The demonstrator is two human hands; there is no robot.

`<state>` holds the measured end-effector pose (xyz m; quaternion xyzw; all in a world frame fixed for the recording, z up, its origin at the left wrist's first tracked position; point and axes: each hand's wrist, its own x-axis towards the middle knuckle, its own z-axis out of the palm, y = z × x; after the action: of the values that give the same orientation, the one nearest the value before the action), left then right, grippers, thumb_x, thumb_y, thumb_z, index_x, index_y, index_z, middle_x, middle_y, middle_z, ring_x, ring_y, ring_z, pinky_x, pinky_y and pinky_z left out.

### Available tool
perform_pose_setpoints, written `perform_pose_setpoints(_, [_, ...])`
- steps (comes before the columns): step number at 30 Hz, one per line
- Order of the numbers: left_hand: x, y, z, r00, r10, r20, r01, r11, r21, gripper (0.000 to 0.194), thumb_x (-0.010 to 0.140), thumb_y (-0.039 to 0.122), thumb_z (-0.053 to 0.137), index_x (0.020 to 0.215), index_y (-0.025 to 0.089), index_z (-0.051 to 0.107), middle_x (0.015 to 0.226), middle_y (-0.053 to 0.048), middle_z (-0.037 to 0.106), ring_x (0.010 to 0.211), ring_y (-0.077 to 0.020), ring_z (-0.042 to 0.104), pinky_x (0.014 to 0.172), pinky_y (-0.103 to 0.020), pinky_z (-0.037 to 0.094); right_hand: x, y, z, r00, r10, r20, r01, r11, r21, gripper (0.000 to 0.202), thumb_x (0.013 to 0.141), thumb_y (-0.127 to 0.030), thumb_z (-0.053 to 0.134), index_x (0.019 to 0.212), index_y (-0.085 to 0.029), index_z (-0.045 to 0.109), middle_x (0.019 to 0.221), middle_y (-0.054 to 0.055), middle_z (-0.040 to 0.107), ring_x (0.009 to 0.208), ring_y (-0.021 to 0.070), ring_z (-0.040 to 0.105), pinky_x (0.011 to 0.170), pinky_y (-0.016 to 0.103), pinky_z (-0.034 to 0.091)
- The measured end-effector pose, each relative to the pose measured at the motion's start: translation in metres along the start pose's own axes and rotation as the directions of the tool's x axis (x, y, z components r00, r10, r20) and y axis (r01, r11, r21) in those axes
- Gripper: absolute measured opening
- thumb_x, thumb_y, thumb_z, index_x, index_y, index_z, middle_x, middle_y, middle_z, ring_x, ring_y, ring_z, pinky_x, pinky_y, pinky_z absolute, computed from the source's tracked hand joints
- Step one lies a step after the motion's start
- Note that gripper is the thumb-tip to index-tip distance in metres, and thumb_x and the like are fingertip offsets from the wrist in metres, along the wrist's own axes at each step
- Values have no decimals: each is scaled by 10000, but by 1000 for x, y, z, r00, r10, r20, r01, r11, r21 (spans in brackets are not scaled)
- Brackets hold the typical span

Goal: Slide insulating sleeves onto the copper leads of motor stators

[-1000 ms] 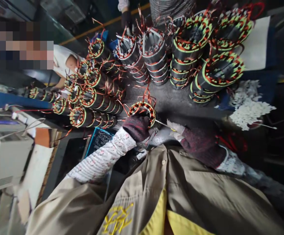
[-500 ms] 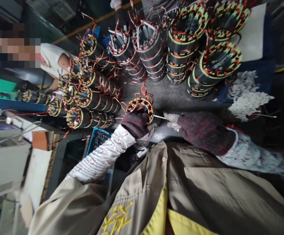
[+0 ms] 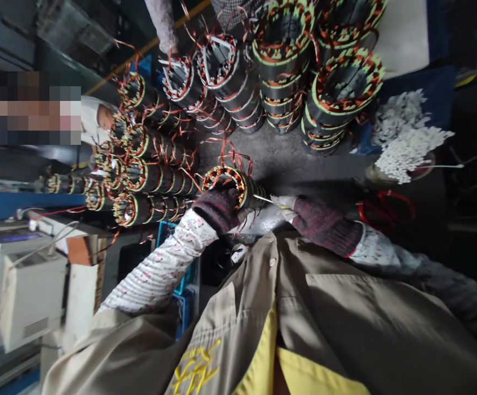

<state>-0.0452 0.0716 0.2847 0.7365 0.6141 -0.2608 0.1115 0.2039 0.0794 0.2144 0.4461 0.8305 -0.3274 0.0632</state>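
Observation:
A stator (image 3: 243, 189) with copper windings and a pale green rim stands in front of me, loose copper wires rising from its far side. My left hand (image 3: 217, 208), in a dark knitted glove, is closed over its near left rim; the fingertips are partly hidden. To the right, my gloved right hand (image 3: 290, 208) pinches a thin white strip (image 3: 264, 198) that stretches toward the stator's right side. Something thin and yellow shows at those fingers, too small to name. Where the strip's far end meets the stator is unclear.
Stacked stators (image 3: 282, 82) line the back, with more stacks (image 3: 156, 175) at the left. On the right are a bundle of thin white pieces (image 3: 411, 148) and red loop handles (image 3: 386, 209). Co-workers' arms (image 3: 160, 24) reach in from behind. A blue crate (image 3: 165, 233) sits near my left arm.
The view has shifted, so the stacks sit further left. My right forearm is lower, uncovering the red handles. A co-worker's arm at the top has moved to the left-hand stack. Both my grips hold.

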Motion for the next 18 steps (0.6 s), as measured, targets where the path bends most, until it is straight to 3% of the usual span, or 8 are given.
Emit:
perform_pose_setpoints(6, [0,3,-4,999,-12,44,12,1000,10,509,1011,561,633,1327,166,686,1325,-150,753,1260,-318,688,1141,-444,530,6,-20,1,998,21,52,-20,1000,-3,361,971,-251,499,1181,-167,780,1068,184,765,918,345,718,714,408,469])
perform_pose_setpoints(13, [-1,7,-6,997,-42,71,42,999,11,556,1020,590,622,1321,127,684,1297,-169,758,1188,-316,713,1101,-448,546,2,-19,-4,993,15,114,-2,994,-112,362,988,-233,519,1236,-165,773,1102,184,776,950,317,715,729,372,454])
perform_pose_setpoints(15, [-1,7,-6,998,-46,53,46,999,4,541,1030,588,608,1299,125,691,1327,-169,749,1223,-314,701,1130,-437,528,8,-21,-1,998,11,67,-7,998,-59,352,974,-234,545,1228,-161,778,1091,180,780,942,317,716,753,377,477])
perform_pose_setpoints(18, [0,8,-7,996,-62,63,61,998,16,512,1019,586,619,1249,136,705,1322,-167,753,1229,-316,705,1137,-421,524,29,-30,7,1000,-30,5,27,966,256,387,1002,-246,544,1329,-178,740,1159,139,793,1008,284,726,833,355,525])
